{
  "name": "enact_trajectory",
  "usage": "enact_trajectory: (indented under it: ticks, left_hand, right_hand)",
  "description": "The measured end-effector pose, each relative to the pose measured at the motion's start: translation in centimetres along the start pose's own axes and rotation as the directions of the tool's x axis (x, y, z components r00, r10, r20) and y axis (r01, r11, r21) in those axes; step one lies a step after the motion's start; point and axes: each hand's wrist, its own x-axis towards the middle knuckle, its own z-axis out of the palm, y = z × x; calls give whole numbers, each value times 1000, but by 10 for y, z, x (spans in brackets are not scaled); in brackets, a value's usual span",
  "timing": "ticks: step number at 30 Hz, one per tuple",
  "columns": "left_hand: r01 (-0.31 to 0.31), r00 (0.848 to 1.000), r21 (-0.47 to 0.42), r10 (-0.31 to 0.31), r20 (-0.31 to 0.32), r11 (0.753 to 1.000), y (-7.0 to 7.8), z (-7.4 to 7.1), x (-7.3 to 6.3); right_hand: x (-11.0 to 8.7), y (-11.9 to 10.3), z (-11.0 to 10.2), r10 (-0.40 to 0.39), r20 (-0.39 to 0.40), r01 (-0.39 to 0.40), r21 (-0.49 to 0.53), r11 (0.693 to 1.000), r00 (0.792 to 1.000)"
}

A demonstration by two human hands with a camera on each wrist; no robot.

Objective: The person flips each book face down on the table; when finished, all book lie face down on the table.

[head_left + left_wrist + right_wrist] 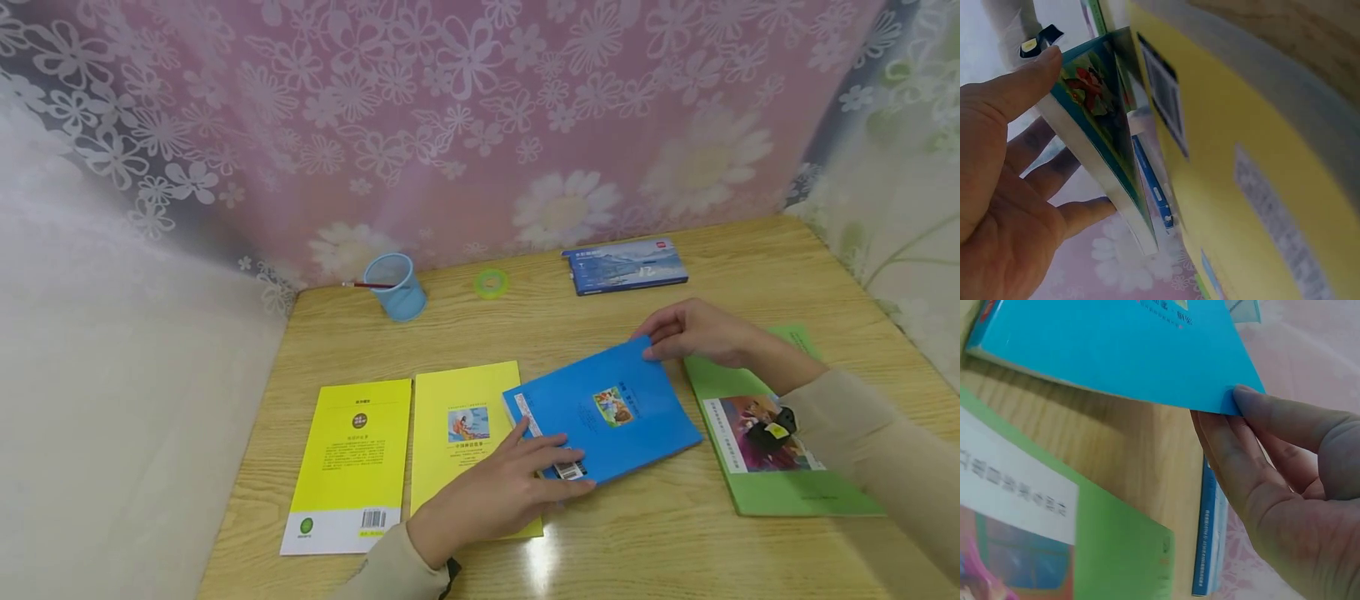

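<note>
A blue book (611, 408), back cover up, is held tilted over the table between both hands. My left hand (510, 479) holds its left end by the barcode, fingers spread over the cover and thumb at the lower edge. Its illustrated underside (1094, 87) shows in the left wrist view. At the far corner, my right hand (1291, 462) pinches the book, thumb on top and fingers beneath. Left of it lies a yellow book (468, 408), partly hidden by my left hand. A green book (750, 450) with a picture lies under my right forearm.
Another yellow book (348, 450) with a white lower band lies farthest left. Along the back stand a blue mesh cup (405, 296) with a pencil (367, 285) across it, a green ring-shaped roll (491, 284) and a flat blue box (628, 267). A flowered curtain (465, 125) hangs behind the table.
</note>
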Motion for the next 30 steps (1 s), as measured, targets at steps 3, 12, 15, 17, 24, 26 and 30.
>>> enact_trajectory:
  ticks: [3,12,15,17,24,26,30]
  left_hand:
    - [21,1000,-50,-20,13,999,0,5,1]
    - [63,998,-38,-62,22,997,0,15,1]
    - [76,997,-15,-76,31,997,1,18,2]
    - [83,996,-1,-83,34,997,2,20,2]
    - [99,995,66,-101,26,993,6,22,2]
    - [103,994,63,-105,36,993,5,23,2]
    - [108,992,19,-109,69,994,2,21,2]
  right_hand:
    - [2,5,4,-8,-2,8,-9,1000,1000]
    - [9,10,15,-115,-65,97,-234,967,991]
    - [12,10,19,-149,-91,113,-320,941,985]
    - [13,10,23,-161,-99,117,-350,929,982]
    - [14,14,35,-197,-109,143,-375,916,974]
    - [12,15,38,-216,-110,159,-384,910,970]
    - [7,16,42,-254,-104,195,-392,899,962]
